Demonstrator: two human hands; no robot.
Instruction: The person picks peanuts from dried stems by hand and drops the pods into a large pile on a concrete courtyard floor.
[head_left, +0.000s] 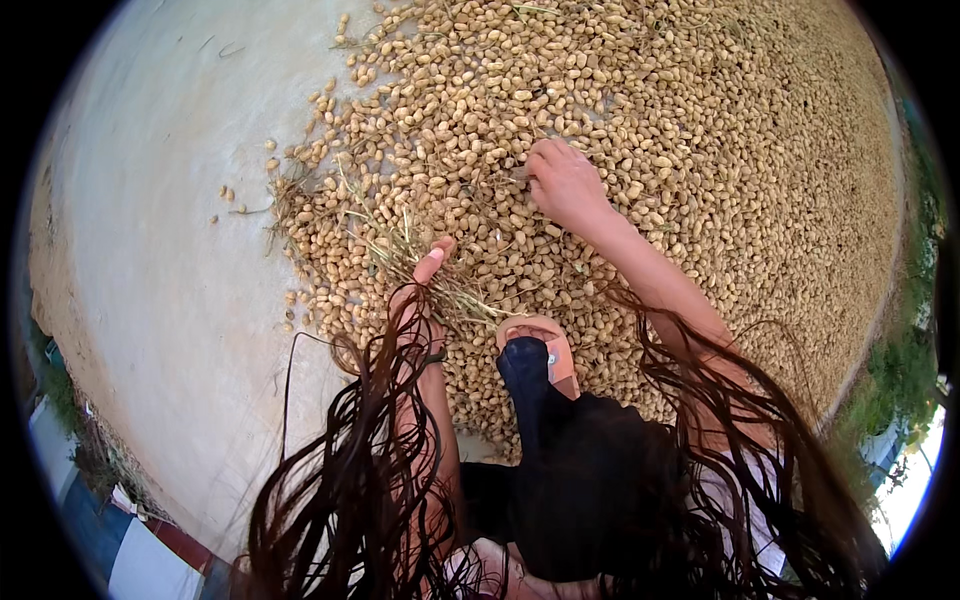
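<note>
Unshelled peanuts lie spread thickly over a concrete floor. My left hand, partly covered by hanging hair, is closed around a bundle of dry plant stalks that fans out to both sides of it. Further out and to the right, my right hand reaches down to the peanuts with bent fingers. Its fingertips touch the pile near some thin stalks; whether they pinch anything is hidden.
My sandalled foot rests among the peanuts, between my arms. Bare concrete shows at the left, with a few stray peanuts. Small stalk bits lie at the pile's left edge. Green plants stand beyond the right edge.
</note>
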